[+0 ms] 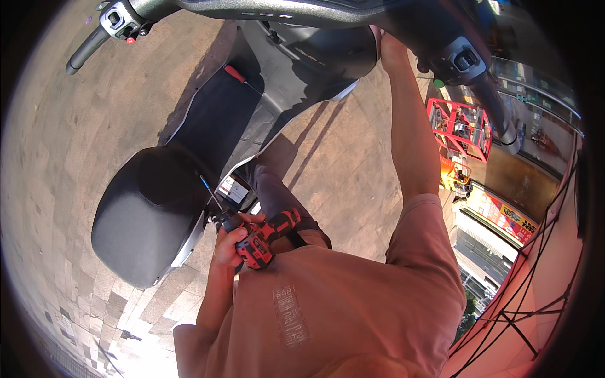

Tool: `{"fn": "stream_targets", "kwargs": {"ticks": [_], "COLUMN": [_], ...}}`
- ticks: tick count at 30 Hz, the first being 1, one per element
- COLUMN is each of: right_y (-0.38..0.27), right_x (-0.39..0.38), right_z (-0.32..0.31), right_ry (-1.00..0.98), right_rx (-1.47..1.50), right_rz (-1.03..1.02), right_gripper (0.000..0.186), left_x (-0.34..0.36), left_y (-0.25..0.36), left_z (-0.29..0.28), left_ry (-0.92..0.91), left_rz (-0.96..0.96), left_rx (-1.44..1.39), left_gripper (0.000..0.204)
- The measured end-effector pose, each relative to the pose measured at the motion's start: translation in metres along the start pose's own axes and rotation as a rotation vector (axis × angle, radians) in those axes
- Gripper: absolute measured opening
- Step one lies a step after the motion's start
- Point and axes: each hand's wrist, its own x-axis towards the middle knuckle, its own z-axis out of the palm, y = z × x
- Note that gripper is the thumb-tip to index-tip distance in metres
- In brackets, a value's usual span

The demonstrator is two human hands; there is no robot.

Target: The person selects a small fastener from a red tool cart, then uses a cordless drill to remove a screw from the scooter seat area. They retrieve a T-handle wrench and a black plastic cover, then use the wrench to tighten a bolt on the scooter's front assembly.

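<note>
My left hand point(228, 246) grips a red and black cordless drill point(265, 236), with a long blue-and-silver bit pointing up beside the scooter seat point(142, 220). My right hand point(392, 53) reaches up to the edge of the scooter's front panel point(340, 57), its fingertips hidden. A red-handled screwdriver point(236, 74) lies on the dark floorboard point(214, 120). A small panel with a white label point(233, 189) sits just above the drill, near the seat.
The scooter's handlebar spans the top, with the left grip point(85, 53) and right grip point(501, 123). At the right stand red metal racks point(457, 107), a yellow object point(447, 170) and a storefront. Paving point(75, 164) surrounds the scooter; a pink canopy point(535, 302) shows at lower right.
</note>
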Motion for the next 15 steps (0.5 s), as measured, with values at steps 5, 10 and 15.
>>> {"fn": "stream_targets", "kwargs": {"ticks": [5, 10, 15], "right_y": [-0.002, -0.009, -0.019], "right_x": [0.002, 0.0, 0.002], "right_z": [0.007, 0.008, 0.005], "right_ry": [0.03, 0.026, -0.035], "right_rx": [-0.067, -0.133, -0.01], "right_rz": [0.031, 0.029, 0.0], "right_gripper": [0.039, 0.042, 0.043], "left_x": [-0.002, -0.001, -0.005], "left_y": [0.003, 0.003, 0.003], "left_z": [0.004, 0.006, 0.008], "left_ry": [-0.007, -0.009, -0.039], "left_rz": [0.097, 0.125, 0.078], "left_rx": [0.016, 0.03, -0.013], "left_gripper": [0.032, 0.032, 0.031]}}
